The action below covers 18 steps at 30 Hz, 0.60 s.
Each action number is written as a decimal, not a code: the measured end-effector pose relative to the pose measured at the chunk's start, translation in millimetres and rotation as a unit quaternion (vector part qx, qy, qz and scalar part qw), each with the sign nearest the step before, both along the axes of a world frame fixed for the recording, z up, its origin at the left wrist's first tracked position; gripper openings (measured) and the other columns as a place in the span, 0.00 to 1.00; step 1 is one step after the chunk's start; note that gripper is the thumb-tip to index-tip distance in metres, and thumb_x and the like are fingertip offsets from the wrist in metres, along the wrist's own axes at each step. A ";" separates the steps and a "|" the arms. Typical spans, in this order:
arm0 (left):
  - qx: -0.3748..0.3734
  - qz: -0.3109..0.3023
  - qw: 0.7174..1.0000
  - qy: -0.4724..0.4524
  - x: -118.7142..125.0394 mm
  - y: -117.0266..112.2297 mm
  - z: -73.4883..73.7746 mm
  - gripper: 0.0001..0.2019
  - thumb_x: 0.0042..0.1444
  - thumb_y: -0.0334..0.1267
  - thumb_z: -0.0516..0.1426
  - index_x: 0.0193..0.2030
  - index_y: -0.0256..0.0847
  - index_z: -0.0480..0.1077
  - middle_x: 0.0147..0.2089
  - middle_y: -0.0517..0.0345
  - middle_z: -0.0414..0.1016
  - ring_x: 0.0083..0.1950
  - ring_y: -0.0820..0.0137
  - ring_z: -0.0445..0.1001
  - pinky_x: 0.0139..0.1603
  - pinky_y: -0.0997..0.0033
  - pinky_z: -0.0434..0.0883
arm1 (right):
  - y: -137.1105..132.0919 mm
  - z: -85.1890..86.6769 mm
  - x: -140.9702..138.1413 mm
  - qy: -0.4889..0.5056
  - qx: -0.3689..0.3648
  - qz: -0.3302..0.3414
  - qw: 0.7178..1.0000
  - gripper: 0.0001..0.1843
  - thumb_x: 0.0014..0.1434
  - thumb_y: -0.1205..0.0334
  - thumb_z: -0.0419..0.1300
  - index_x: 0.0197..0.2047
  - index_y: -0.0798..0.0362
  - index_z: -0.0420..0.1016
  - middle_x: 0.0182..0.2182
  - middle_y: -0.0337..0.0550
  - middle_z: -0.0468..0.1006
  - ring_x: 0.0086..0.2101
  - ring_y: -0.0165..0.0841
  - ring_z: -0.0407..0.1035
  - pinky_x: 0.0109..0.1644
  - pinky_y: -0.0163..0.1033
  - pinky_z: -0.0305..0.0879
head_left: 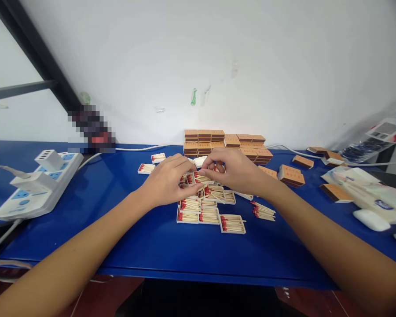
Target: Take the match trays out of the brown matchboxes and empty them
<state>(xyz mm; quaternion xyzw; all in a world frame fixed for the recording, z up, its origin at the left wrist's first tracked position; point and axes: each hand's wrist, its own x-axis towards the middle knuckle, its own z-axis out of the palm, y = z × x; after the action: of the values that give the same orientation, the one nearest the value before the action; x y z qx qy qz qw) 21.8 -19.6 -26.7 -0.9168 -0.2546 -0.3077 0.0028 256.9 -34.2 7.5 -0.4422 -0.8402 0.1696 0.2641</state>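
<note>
Open matchbox trays (232, 232), filled with matches (208, 215), occupy the centre of the frame. The long axes of the front ones run roughly left to right, red heads pointing left. The left hand (171, 178) arches over the cluster, its thumb and forefinger apart; the right hand (232, 169) has curled fingers, thumb and forefinger brought close together. Whether either grips anything cannot be told. Both hands hide some of the rear trays; a small white piece (200, 161) shows between them. Right of centre, loose matches (263, 211) lie beside the right forearm, heads leftward. Behind stand stacked matchboxes (218, 143). A power strip (36, 187) lies at left, a soft white packet (369, 191) at right, on the blue table (145, 246).
</note>
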 end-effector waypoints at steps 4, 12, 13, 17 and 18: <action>0.004 -0.010 1.000 0.002 0.9 -0.4 0.2 0.15 0.68 0.51 0.61 0.43 0.40 0.74 0.40 0.50 0.80 0.42 0.60 0.75 0.42 0.59 0.72 | -0.4 -1.6 -2.8 0.002 -0.006 -0.002 1.000 0.09 0.65 0.57 0.66 0.33 0.50 0.81 0.32 0.42 0.78 0.33 0.34 0.68 0.38 0.42 0.58; 0.014 0.008 1.000 -0.015 1.3 -0.2 -0.2 0.18 0.67 0.54 0.64 0.42 0.40 0.74 0.37 0.52 0.80 0.41 0.61 0.76 0.41 0.59 0.72 | -3.1 0.9 -2.0 0.201 -0.096 -0.070 0.973 0.14 0.65 0.49 0.67 0.39 0.51 0.78 0.33 0.44 0.81 0.31 0.34 0.70 0.34 0.43 0.65; 0.014 0.011 1.000 -0.019 1.4 -0.1 -0.4 0.18 0.67 0.55 0.64 0.42 0.40 0.74 0.37 0.52 0.80 0.41 0.61 0.77 0.42 0.59 0.72 | -2.8 0.4 -1.2 0.230 -0.110 -0.073 0.964 0.15 0.65 0.47 0.67 0.39 0.51 0.78 0.34 0.46 0.82 0.31 0.34 0.70 0.34 0.43 0.65; 0.020 0.022 0.999 -0.039 1.1 1.2 -1.8 0.17 0.67 0.54 0.64 0.42 0.41 0.75 0.38 0.54 0.81 0.41 0.62 0.78 0.43 0.60 0.73 | -1.4 -5.2 1.3 0.277 -0.175 -0.068 0.942 0.20 0.63 0.42 0.68 0.39 0.52 0.78 0.38 0.49 0.84 0.28 0.31 0.69 0.30 0.41 0.64; 0.026 0.022 0.998 -0.044 0.8 1.9 -2.1 0.16 0.67 0.53 0.64 0.42 0.41 0.75 0.38 0.54 0.81 0.41 0.62 0.78 0.43 0.61 0.72 | -1.2 -7.0 1.8 0.275 -0.176 -0.066 0.943 0.19 0.63 0.43 0.68 0.39 0.52 0.78 0.38 0.48 0.84 0.29 0.31 0.69 0.31 0.41 0.64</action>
<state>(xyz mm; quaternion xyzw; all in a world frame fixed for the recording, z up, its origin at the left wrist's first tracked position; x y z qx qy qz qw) 22.6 -17.8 -28.8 -0.8961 -0.2661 -0.3546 0.0219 258.7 -35.4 0.5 -0.4720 -0.6609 0.4120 0.4131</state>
